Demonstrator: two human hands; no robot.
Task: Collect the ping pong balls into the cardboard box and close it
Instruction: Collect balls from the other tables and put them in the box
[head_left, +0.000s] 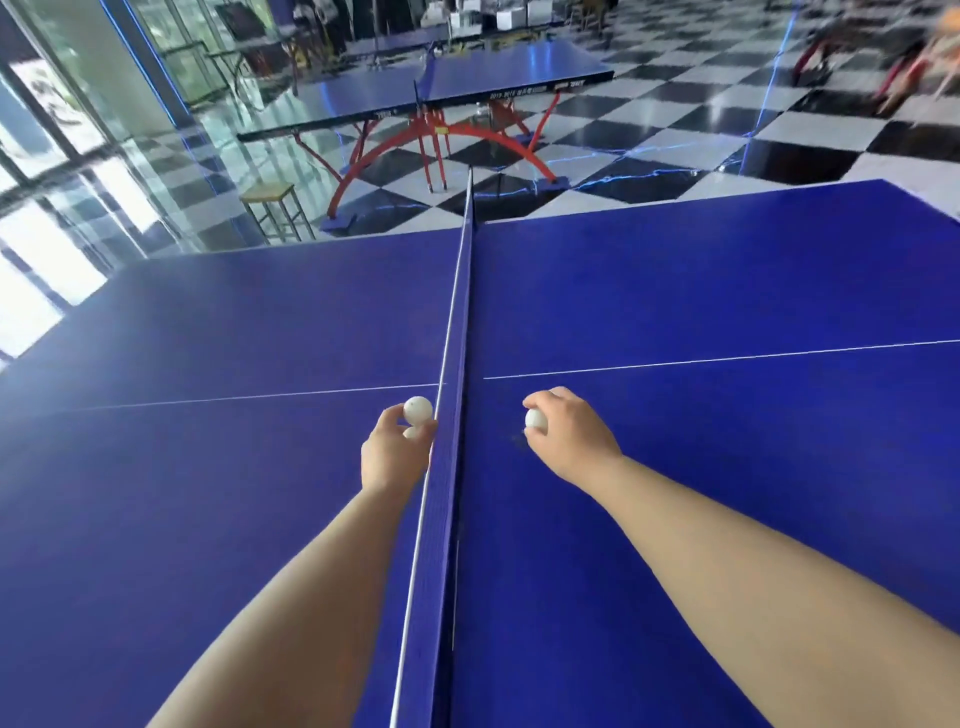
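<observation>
My left hand (394, 452) is just left of the net, holding two white ping pong balls: one ball (418, 410) at the fingertips and a second ball (413, 433) tucked below it. My right hand (569, 439) is on the other side of the net, closed around a third white ball (536, 419) just above the blue table (727, 291). Both arms reach out over the table. No cardboard box is in view.
The blue net (457, 395) with its white top band runs down the middle between my arms. A second ping pong table (436, 88) with red legs stands beyond on the checkered floor, and a small wooden stool (272, 200) sits at the left.
</observation>
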